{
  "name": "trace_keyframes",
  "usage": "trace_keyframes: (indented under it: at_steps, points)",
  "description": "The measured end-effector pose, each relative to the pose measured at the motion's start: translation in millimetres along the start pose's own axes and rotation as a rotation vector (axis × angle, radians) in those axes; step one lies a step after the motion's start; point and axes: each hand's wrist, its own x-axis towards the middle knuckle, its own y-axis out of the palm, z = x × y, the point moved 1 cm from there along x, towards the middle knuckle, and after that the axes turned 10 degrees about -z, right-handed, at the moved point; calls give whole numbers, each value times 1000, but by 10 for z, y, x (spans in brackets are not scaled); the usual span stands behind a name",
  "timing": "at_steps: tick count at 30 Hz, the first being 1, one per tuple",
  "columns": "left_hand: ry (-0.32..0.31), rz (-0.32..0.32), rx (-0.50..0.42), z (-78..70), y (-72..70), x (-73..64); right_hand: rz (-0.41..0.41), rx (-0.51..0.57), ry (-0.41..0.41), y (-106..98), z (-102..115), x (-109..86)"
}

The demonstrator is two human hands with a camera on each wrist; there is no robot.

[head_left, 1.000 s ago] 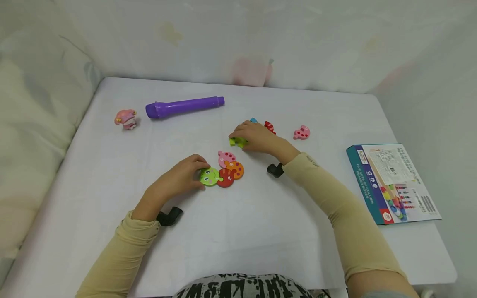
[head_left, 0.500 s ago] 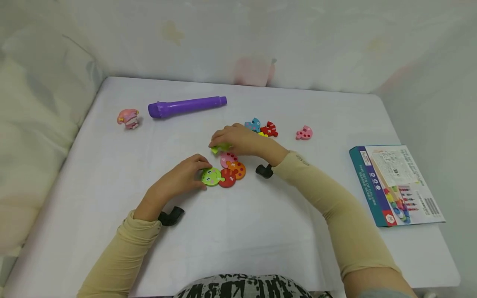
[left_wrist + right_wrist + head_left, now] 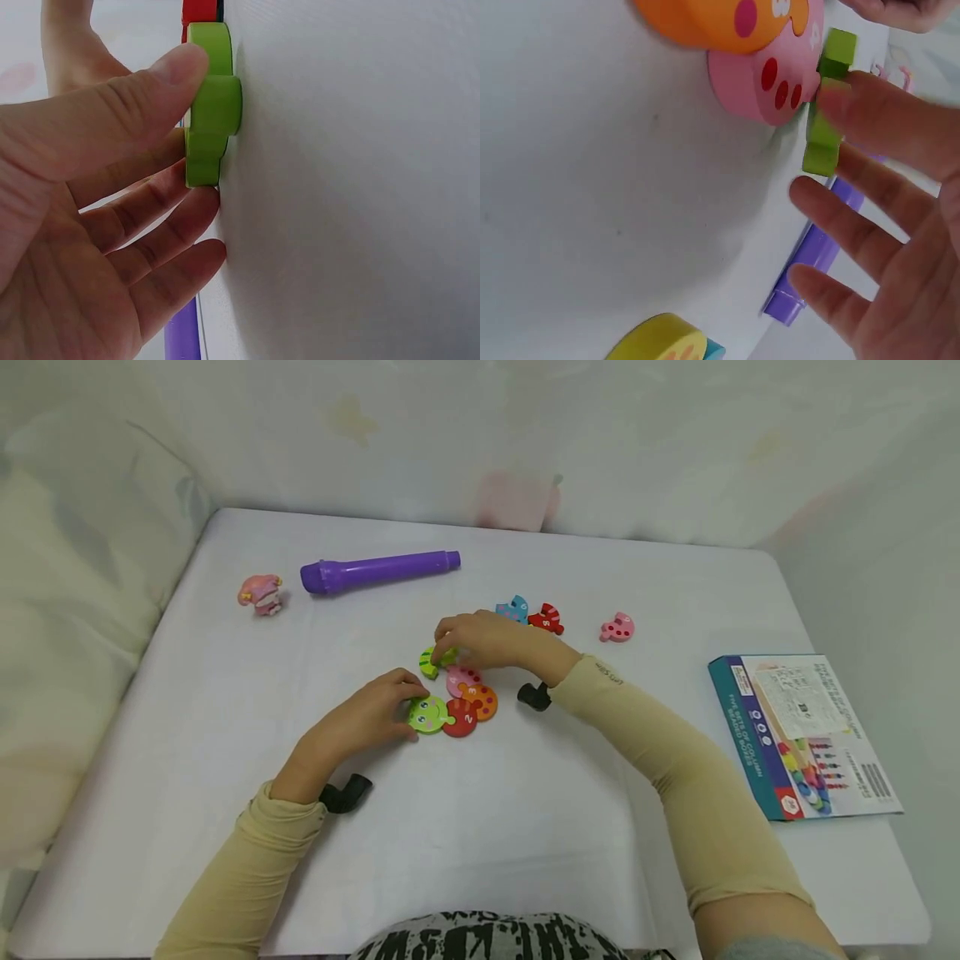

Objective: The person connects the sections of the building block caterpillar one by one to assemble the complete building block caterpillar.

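Note:
My left hand [image 3: 371, 714] pinches the edge of a green smiling-face puzzle piece [image 3: 427, 716] lying on the white table; in the left wrist view the thumb rests on its green side [image 3: 214, 105]. A red piece [image 3: 461, 720] numbered 2 joins the face, followed by an orange piece [image 3: 482, 702] with a 3 and a spotted pink piece [image 3: 461, 677] in a curve. Just beyond the pink one, my right hand [image 3: 487, 642] pinches a striped green piece [image 3: 427, 663] between thumb and fingers. In the right wrist view this green piece [image 3: 825, 124] stands close to the pink piece's edge.
Behind the right hand lie a blue piece [image 3: 513, 608] and a red striped piece [image 3: 547, 619]; a yellow piece [image 3: 660, 341] shows in the right wrist view. Another pink piece [image 3: 617, 627] lies farther right. A purple toy microphone [image 3: 378, 572], small figurine [image 3: 261, 594] and flat box [image 3: 810, 735] surround them.
My right hand has brought the green piece left and nearer, from beside the loose pieces to the pink piece's end. The left hand stays on the face piece.

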Motion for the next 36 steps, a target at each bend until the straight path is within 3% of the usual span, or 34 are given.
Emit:
trace_keyframes:
  at_steps: [15,28,36]
  points:
    - [9,-9,-6,-8,-10,-7,-100,41,52,141,-78,41]
    - [6,-12,-7,1,-2,-4,-126,17,26,143,-127,56]
    - [4,-10,-4,7,1,1,-193,132,81,170,-159,12]
